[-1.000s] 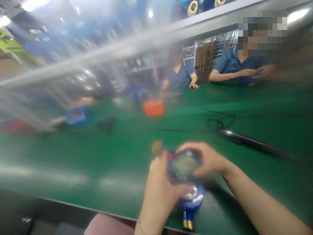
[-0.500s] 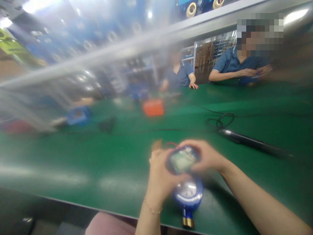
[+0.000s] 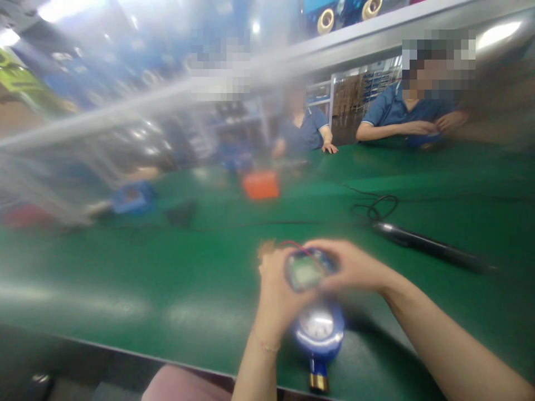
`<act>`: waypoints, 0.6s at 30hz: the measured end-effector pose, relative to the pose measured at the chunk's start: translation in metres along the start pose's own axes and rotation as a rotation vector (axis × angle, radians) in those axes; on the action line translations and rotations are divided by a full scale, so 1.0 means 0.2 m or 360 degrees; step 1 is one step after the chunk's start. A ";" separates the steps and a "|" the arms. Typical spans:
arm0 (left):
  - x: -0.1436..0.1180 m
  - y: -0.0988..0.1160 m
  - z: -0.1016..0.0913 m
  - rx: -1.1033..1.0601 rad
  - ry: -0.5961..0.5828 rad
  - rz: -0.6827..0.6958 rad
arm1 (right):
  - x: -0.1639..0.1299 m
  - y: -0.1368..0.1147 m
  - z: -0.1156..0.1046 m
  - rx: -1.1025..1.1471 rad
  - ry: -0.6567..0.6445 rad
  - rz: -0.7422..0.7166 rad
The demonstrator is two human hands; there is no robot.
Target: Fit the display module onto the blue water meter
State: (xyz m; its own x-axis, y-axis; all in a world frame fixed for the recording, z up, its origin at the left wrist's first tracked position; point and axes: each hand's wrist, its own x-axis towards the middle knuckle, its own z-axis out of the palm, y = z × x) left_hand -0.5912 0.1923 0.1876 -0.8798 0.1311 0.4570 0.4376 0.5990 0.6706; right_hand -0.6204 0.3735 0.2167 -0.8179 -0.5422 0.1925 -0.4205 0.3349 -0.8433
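Observation:
Between my two hands is a round blue display unit (image 3: 307, 272) with a pale rectangular screen, blurred. My left hand (image 3: 278, 292) is closed around its left and near side. On the far right side, the fingers of my right hand (image 3: 349, 267) are wrapped over its rim. A thin red wire (image 3: 292, 243) arcs over the unit's top edge. Just below my hands a blue water meter (image 3: 320, 331) lies on the green table, with a round glassy dial and a brass threaded end towards me. My left fingers hide part of a brownish piece (image 3: 266, 249).
A black pen-shaped electric screwdriver (image 3: 430, 242) with a coiled cable lies to the right. An orange box (image 3: 261, 185) and a blue bin (image 3: 132, 196) stand farther back. Two co-workers sit across the green table (image 3: 167, 278). A metal shelf rail (image 3: 368, 42) runs overhead.
The display unit has shifted slightly left and turned a little in my hands. My right fingers have moved left across its edge. The red wire now shows over the unit's face.

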 end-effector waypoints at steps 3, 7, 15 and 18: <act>0.00 0.00 0.02 -0.0044 0.0029 0.0028 | 0.03 -0.06 -0.02 0.0069 -0.0005 0.0018; 0.00 0.00 0.02 0.0025 0.0083 0.0056 | 0.09 -0.12 0.01 0.0136 0.0257 0.0070; -0.04 0.01 -0.01 0.0138 0.0089 0.0168 | 0.04 -0.12 0.05 0.0055 0.0813 0.0381; -0.06 -0.01 0.00 0.0135 0.0132 0.0204 | 0.02 -0.06 0.05 0.0073 0.0762 0.0485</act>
State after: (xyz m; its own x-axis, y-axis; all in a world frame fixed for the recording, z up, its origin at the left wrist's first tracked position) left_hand -0.5810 0.1897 0.1810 -0.7977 0.1472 0.5849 0.5252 0.6464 0.5535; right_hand -0.6148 0.3604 0.2223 -0.9908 -0.0129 0.1344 -0.1291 0.3819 -0.9151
